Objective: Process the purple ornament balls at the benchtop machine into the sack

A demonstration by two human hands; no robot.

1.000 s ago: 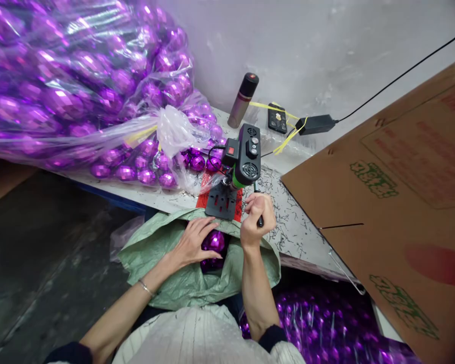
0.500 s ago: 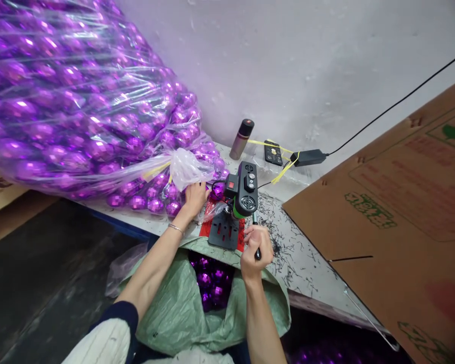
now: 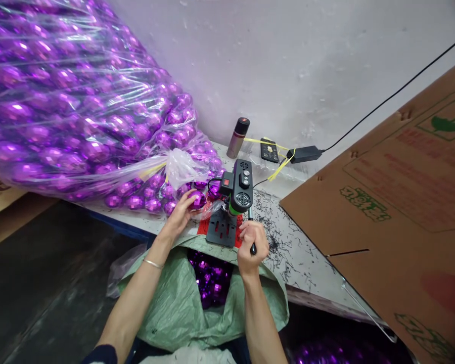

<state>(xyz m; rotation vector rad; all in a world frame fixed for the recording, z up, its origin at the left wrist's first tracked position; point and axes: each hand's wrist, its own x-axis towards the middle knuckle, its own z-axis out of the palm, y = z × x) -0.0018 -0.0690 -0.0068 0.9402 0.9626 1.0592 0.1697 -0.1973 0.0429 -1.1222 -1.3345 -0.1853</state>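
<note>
My left hand (image 3: 180, 215) is closed on a shiny purple faceted ball (image 3: 197, 199), just in front of the mouth of a clear plastic bag (image 3: 182, 167) filled with such balls. My right hand (image 3: 253, 242) is wrapped round the black-tipped lever handle (image 3: 253, 248) of a small black bench press (image 3: 240, 187). The press has a red switch, round vents and a slotted base plate (image 3: 220, 230) standing on a red sheet. Below it, a green woven sack (image 3: 167, 308) gapes open, with purple balls (image 3: 212, 283) inside.
A bottle (image 3: 238, 137), a black control pad (image 3: 269, 150) and a black power adapter (image 3: 305, 154) with yellow ties lie along the wall. Short black bits (image 3: 275, 237) litter the white table. A large cardboard box (image 3: 394, 202) leans in from the right.
My left hand has drawn back from the bag's mouth toward me and left, now with a purple ball in its fingers. My right hand stays on the lever.
</note>
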